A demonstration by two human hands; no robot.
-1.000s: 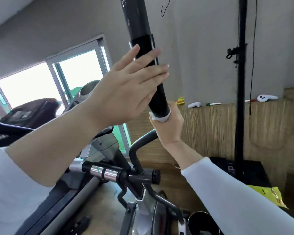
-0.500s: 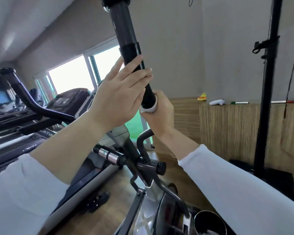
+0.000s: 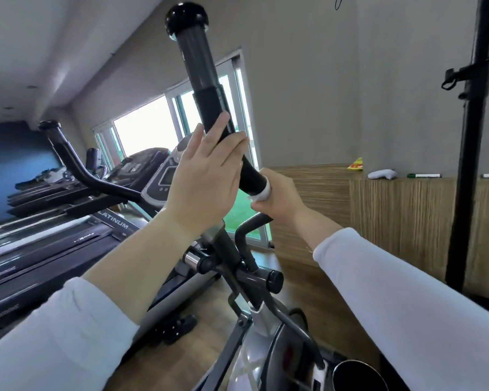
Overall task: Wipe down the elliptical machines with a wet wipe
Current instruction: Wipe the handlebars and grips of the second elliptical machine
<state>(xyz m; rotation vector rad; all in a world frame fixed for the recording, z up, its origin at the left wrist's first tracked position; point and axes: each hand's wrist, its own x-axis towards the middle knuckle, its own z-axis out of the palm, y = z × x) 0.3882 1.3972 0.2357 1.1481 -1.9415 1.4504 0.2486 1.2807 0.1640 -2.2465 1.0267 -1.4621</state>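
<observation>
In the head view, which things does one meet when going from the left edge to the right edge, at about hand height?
Treadmill → left hand → right hand gripping the wet wipe → white controller → green marker → black stand pole.

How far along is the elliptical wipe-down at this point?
Done: cannot tell; no part looks visibly wiped. In hand: the right hand grips the wipe around the handlebar low down, and the left hand lays straight fingers on it above. Left: its top and cap, the other handlebar, the console.
</observation>
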